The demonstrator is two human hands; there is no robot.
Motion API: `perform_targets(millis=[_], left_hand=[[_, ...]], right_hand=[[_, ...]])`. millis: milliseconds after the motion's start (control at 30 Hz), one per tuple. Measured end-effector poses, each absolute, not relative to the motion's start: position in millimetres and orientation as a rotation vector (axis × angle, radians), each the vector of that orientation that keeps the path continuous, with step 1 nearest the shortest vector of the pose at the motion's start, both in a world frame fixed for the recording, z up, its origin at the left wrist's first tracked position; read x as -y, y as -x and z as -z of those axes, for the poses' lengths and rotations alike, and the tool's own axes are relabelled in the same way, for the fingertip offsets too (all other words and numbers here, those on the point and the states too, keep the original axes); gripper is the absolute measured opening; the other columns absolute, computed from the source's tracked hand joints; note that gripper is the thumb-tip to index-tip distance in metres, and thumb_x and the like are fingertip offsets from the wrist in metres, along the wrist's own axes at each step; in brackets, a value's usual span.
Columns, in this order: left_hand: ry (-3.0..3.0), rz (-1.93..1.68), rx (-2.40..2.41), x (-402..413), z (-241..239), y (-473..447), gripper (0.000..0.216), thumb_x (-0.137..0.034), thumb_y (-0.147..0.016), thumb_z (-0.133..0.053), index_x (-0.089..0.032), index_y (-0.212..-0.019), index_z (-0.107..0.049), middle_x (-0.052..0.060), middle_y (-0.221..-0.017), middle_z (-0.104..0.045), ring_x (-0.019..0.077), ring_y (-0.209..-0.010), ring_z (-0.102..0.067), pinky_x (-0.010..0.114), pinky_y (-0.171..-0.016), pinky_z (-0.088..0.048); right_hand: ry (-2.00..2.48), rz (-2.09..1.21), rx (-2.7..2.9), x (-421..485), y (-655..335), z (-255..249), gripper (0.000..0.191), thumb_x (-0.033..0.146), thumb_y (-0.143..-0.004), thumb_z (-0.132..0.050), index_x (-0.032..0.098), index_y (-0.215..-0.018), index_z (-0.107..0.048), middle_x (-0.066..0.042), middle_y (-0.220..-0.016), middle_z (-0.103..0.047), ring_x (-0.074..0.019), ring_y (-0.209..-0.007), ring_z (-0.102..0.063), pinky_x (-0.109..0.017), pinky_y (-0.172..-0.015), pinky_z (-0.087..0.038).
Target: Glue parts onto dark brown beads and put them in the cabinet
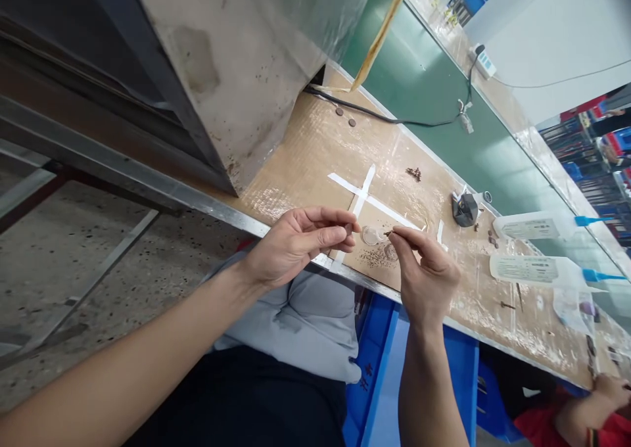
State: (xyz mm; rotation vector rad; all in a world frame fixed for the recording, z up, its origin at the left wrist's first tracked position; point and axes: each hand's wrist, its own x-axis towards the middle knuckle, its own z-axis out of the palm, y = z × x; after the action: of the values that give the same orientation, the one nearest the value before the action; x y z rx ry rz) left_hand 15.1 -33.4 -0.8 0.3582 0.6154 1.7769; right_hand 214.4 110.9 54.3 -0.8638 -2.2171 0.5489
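Note:
My left hand (308,242) is closed over the table's near edge. Its thumb and fingers pinch a small brown disc (349,229), partly hidden by the fingertips. To its right, my right hand (426,269) pinches a small thin dark piece (388,233) too tiny to name, its tip pointing left. The two hands are apart. Between and beneath them a small clear round dish (372,235) sits on the brown-covered table. Dark crumbs (375,256) are scattered beside it, and another small round clear thing (391,252) is partly hidden by my right hand.
White tape (365,190) forms a cross on the table (305,151). A large metal box (256,59) stands at left. Two plastic bottles (527,227) with blue tips lie at right near a black crumpled object (465,209). Blue bins (374,368) are below. Another person's hand (611,389) shows lower right.

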Motion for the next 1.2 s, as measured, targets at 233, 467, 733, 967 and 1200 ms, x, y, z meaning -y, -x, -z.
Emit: perform_targets(millis=[233, 467, 733, 967, 1200], left_hand=[[-0.363, -1.778, -0.59, 33, 1, -15, 0.02, -0.018, -0.097, -0.098, -0.019, -0.117, -0.095, 0.01, -0.12, -0.09, 0.0159, -0.095, -0.085, 0.024, -0.091, -0.069], [-0.35, -1.782, -0.565, 34, 0, -16, 0.021, -0.016, -0.097, -0.096, -0.018, -0.118, -0.094, 0.01, -0.119, -0.09, 0.0164, -0.095, -0.085, 0.026, -0.092, -0.069], [-0.33, -1.772, -0.574, 35, -2, -16, 0.023, -0.019, -0.095, -0.099, -0.016, -0.117, -0.093, 0.011, -0.119, -0.089, 0.0169, -0.094, -0.084, 0.028, -0.093, -0.069], [-0.328, -1.773, -0.572, 35, -4, -16, 0.024, -0.019, -0.094, -0.099, -0.016, -0.117, -0.093, 0.012, -0.118, -0.089, 0.0178, -0.095, -0.084, 0.03, -0.093, -0.069], [-0.342, -1.759, -0.581, 35, -4, -15, 0.023, -0.018, -0.095, -0.098, -0.016, -0.118, -0.093, 0.012, -0.121, -0.089, 0.018, -0.098, -0.084, 0.029, -0.094, -0.069]], right_hand=[[0.868, -0.381, 2.249, -101, -213, -54, 0.011, 0.033, -0.113, -0.082, 0.027, -0.114, -0.091, -0.002, -0.105, -0.09, -0.0236, -0.091, -0.084, -0.039, -0.09, -0.067], [0.859, -0.293, 2.219, -95, -207, -50, 0.008, 0.03, -0.111, -0.084, 0.027, -0.112, -0.091, -0.001, -0.102, -0.09, -0.0216, -0.083, -0.083, -0.037, -0.086, -0.066], [0.856, -0.259, 2.249, -94, -209, -49, 0.008, 0.031, -0.111, -0.083, 0.028, -0.113, -0.091, 0.0, -0.102, -0.089, -0.0205, -0.08, -0.081, -0.035, -0.085, -0.064], [0.844, -0.242, 2.236, -94, -211, -46, 0.01, 0.035, -0.113, -0.083, 0.029, -0.114, -0.092, -0.001, -0.102, -0.089, -0.0218, -0.079, -0.08, -0.037, -0.083, -0.065], [0.834, -0.267, 2.202, -104, -211, -54, 0.012, 0.034, -0.115, -0.08, 0.028, -0.115, -0.091, -0.002, -0.108, -0.089, -0.0232, -0.092, -0.084, -0.04, -0.09, -0.066]])
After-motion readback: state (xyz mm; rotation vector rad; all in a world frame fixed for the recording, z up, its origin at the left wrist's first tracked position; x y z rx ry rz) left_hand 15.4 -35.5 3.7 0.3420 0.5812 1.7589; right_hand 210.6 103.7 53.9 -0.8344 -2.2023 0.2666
